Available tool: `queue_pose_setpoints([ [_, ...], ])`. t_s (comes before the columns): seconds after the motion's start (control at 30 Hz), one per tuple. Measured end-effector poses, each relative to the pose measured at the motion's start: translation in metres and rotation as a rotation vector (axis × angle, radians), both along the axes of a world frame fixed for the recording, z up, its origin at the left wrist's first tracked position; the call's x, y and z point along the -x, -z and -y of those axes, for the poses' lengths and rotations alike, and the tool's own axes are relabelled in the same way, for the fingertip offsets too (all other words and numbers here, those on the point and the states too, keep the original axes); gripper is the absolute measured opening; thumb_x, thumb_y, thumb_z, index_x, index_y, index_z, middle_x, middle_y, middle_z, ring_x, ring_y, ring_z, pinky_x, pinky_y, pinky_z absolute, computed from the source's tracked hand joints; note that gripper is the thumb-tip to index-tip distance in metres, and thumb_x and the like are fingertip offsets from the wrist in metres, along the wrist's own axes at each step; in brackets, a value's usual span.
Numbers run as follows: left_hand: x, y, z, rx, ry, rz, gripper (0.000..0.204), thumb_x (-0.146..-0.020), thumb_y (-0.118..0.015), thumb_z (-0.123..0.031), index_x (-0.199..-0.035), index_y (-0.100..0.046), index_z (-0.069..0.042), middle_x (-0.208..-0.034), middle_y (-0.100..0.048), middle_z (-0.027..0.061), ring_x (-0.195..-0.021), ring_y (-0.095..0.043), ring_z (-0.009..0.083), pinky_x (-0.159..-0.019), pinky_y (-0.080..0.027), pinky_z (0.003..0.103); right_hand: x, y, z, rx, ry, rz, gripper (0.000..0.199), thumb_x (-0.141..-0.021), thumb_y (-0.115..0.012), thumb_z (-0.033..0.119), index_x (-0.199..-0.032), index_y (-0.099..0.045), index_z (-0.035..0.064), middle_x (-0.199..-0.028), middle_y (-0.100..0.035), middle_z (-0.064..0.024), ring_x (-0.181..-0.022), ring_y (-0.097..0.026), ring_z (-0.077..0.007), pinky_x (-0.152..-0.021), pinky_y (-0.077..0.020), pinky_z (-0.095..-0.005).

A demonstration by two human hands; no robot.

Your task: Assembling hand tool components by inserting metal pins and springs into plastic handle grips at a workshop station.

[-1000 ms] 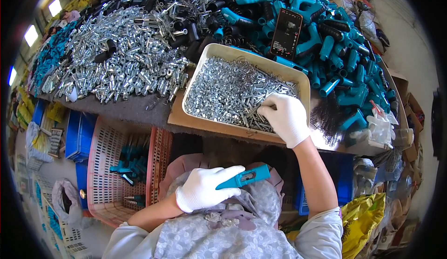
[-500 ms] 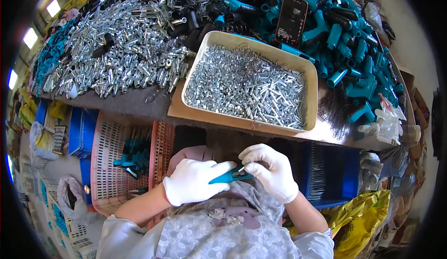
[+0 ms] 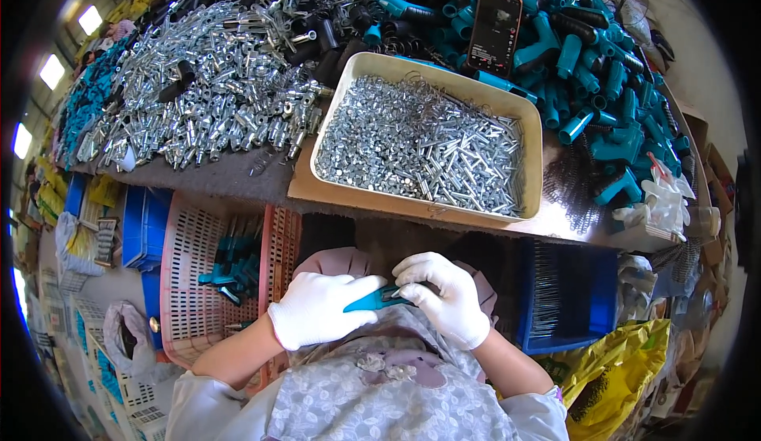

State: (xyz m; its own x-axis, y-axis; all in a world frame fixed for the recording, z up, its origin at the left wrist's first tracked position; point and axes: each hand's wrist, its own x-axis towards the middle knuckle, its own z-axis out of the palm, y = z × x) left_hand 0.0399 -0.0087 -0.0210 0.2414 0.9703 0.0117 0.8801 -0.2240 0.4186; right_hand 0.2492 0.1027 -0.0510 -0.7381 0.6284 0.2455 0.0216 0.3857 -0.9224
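My left hand, in a white glove, is closed around a teal plastic handle piece with a dark part at its right end. It is held over my lap, below the table edge. My right hand, also gloved in white, meets that right end. Its thumb and forefinger pinch a small metal pin against the teal piece; the fingers partly hide how the pin sits. Beyond both hands, a cream tray on the table holds small metal pins, short cylinders and springs.
Loose metal fittings are heaped at the table's left. Teal handles pile up at the right, with a phone on them. Below stand a pink basket of teal-handled tools and a blue bin with thin rods. A yellow bag lies lower right.
Both hands have shifted slightly left with the teal piece. The right fingers have closed in on its end, and the pin shows less than before.
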Motion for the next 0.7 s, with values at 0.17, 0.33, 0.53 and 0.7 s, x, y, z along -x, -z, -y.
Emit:
queue_pose_setpoints([
  [0.17, 0.0, 0.0, 0.002, 0.005, -0.023, 0.018, 0.041, -0.088, -0.067, -0.04, -0.119, -0.064, -0.014, -0.078, -0.067, 0.0069, -0.065, -0.068, 0.0267, -0.056, -0.054, 0.038, 0.007, 0.004, 0.006, 0.041, 0.021, -0.04, 0.014, -0.079, -0.071, 0.002, -0.092, -0.067, 0.0029, -0.1, -0.069, -0.0117, -0.094, -0.066, -0.0289, -0.087, -0.0523, -0.0367],
  [0.33, -0.001, 0.009, 0.002, -0.052, -0.044, 0.116, 0.043, -0.087, -0.068, -0.04, -0.121, -0.062, -0.015, -0.078, -0.067, 0.0079, -0.068, -0.069, 0.0276, -0.058, -0.054, 0.039, 0.013, 0.006, 0.005, -0.362, 0.08, -0.08, 0.018, -0.072, -0.074, 0.002, -0.088, -0.065, 0.0068, -0.094, -0.069, -0.0092, -0.089, -0.065, -0.0269, -0.08, -0.0521, -0.0375],
  [0.53, -0.006, 0.012, -0.001, -0.045, -0.022, 0.148, 0.045, -0.086, -0.069, -0.039, -0.123, -0.062, -0.016, -0.078, -0.066, 0.0082, -0.067, -0.068, 0.0271, -0.058, -0.054, 0.038, 0.01, -0.033, 0.019, -0.835, -0.044, 0.305, 0.02, -0.069, -0.069, 0.011, -0.086, -0.061, 0.0046, -0.098, -0.061, -0.0099, -0.091, -0.058, -0.029, -0.087, -0.0476, -0.0441],
  [0.7, -0.01, 0.003, -0.001, -0.029, 0.01, 0.028, 0.036, -0.089, -0.065, -0.039, -0.118, -0.06, -0.017, -0.074, -0.063, 0.0078, -0.061, -0.066, 0.0265, -0.051, -0.052, 0.039, 0.011, -0.041, 0.01, -0.355, -0.105, 0.513, 0.021, -0.077, -0.075, 0.015, -0.087, -0.062, 0.0021, -0.093, -0.064, -0.0143, -0.089, -0.063, -0.0332, -0.077, -0.0502, -0.0419],
])
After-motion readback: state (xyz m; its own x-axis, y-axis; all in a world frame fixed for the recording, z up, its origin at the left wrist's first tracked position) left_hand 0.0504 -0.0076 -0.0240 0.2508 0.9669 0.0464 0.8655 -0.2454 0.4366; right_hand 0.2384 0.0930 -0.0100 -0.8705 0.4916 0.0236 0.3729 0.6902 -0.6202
